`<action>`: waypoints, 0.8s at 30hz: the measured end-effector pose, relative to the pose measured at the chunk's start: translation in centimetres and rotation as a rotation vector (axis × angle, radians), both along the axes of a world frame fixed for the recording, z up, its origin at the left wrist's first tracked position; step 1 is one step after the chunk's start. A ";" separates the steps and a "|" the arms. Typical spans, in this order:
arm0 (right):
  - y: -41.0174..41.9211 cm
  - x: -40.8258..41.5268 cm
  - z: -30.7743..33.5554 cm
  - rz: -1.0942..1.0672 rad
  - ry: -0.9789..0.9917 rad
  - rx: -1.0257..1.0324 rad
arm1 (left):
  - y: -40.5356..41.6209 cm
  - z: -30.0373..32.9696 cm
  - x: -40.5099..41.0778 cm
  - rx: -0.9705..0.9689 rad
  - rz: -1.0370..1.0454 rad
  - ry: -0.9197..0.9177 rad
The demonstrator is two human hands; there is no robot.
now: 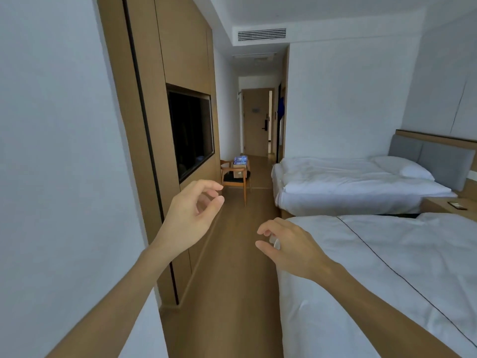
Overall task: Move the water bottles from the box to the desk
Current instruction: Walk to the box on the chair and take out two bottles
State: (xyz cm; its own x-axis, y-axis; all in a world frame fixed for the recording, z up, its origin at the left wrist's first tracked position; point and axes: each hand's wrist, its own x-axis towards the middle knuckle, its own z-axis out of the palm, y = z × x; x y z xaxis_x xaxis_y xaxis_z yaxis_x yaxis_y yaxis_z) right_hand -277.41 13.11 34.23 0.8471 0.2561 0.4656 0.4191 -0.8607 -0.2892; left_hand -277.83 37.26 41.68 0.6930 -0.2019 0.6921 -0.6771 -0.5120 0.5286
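Far down the room a cardboard box [240, 171] rests on a wooden chair [236, 180]. Water bottles [240, 159] with blue wrapping stick out of its top. Both my hands are raised in front of me, well short of the chair. My left hand [192, 213] is held up near the wooden wall panel, fingers loosely curled and apart, holding nothing. My right hand [286, 244] hovers lower, by the corner of the near bed, fingers spread and empty. No desk is visible.
A wooden floor aisle [232, 254] runs between the panelled wall with its inset TV [191, 133] on the left and two white beds [361, 184] on the right. A door [255, 122] closes the far end. A nightstand [449, 205] stands between the beds.
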 end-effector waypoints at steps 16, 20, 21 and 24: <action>-2.3 32.9 0.2 -0.054 0.009 -0.021 | -3.1 -0.2 37.2 0.016 -0.011 -0.002; -4.0 40.4 0.0 -0.083 0.009 -0.039 | -4.8 -1.1 45.5 0.004 -0.055 0.002; -4.4 42.4 -0.2 -0.085 0.013 -0.042 | -5.3 -1.3 47.6 0.006 -0.067 0.001; -6.0 48.9 -1.0 -0.082 0.016 -0.049 | -6.9 -1.9 53.9 0.031 -0.068 -0.009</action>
